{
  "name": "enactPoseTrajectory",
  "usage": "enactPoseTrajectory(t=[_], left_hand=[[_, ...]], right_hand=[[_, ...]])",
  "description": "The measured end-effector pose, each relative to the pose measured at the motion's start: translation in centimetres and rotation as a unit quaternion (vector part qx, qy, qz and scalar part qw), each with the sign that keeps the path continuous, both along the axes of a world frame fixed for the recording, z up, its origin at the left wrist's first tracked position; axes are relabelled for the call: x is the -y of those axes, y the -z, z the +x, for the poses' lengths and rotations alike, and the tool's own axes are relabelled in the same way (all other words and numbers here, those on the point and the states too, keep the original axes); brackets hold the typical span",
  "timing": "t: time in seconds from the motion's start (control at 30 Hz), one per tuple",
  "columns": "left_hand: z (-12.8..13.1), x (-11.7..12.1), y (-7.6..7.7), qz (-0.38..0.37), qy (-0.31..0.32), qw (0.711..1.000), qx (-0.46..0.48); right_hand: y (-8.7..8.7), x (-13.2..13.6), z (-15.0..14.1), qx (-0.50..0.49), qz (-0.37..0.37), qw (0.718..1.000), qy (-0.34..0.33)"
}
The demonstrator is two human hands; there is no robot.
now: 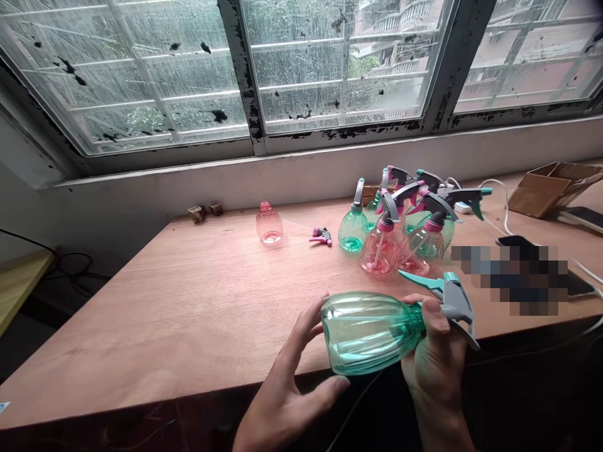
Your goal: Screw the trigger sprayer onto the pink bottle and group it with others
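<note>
A green, ribbed spray bottle [372,333] lies sideways in the air above the table's front edge, its base to the left. My right hand [436,358] is closed around its neck, just below the grey and teal trigger head [455,307]. By the base, my left hand [301,370] is cupped with thumb and fingers spread apart; whether the fingertips touch the plastic I cannot tell. Farther back stands a pink bottle [269,225] without its head. To its right, a pink and grey trigger head [321,236] lies on the wood.
Several pink and green spray bottles [379,251] stand bunched at the back right of the wooden table [188,314]. A cardboard box [549,188], a phone [518,246] and white cables [506,201] are farther right. Two small brown pieces [196,215] sit at the back left, below the window.
</note>
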State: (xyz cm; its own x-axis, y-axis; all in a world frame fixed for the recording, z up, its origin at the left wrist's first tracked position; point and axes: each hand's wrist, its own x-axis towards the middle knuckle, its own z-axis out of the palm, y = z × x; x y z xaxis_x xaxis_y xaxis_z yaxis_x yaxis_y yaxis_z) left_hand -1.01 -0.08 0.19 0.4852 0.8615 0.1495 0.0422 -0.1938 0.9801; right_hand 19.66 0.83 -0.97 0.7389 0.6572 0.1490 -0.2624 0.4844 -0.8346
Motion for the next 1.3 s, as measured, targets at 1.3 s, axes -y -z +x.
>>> enactPoseTrajectory(t=[1.3], left_hand=[[1.3, -0.7, 0.5, -0.036, -0.063, 0.997, 0.037]], right_hand=[[0.3, -0.1, -0.1, -0.019, -0.005, 1.0, -0.013]])
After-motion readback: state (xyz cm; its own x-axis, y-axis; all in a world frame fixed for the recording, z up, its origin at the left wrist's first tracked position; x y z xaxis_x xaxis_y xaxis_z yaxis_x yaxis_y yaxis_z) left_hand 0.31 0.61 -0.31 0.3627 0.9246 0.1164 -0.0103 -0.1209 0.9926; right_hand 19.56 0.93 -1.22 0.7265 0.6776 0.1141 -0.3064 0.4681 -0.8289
